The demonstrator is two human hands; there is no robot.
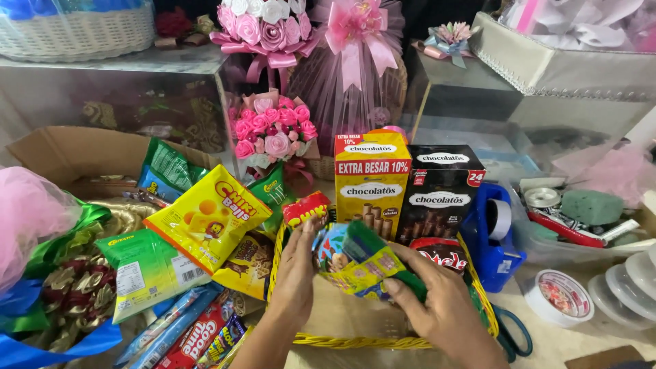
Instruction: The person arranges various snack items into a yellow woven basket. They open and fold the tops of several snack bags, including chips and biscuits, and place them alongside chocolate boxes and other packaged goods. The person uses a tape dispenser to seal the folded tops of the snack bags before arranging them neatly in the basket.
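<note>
- right hand (447,307) and left hand (295,270) both grip small multicoloured foil snack packet (359,263)
- packet over yellow woven basket (342,339), long axis tilted, down toward right hand
- tall chocolate wafer boxes (403,188) just behind

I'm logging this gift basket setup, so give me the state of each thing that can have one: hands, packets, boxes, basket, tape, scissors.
Left hand: gripping the colourful snack packet.
Right hand: gripping the same packet.
Colourful snack packet: held over the basket, sealed.
Yellow basket: partly filled.
Yellow box: upright, closed.
Black box: upright, closed.
Yellow snack bag: sealed, propped tilted.
Blue tape dispenser: loaded.
Scissors: lying flat; blades hidden.
</note>
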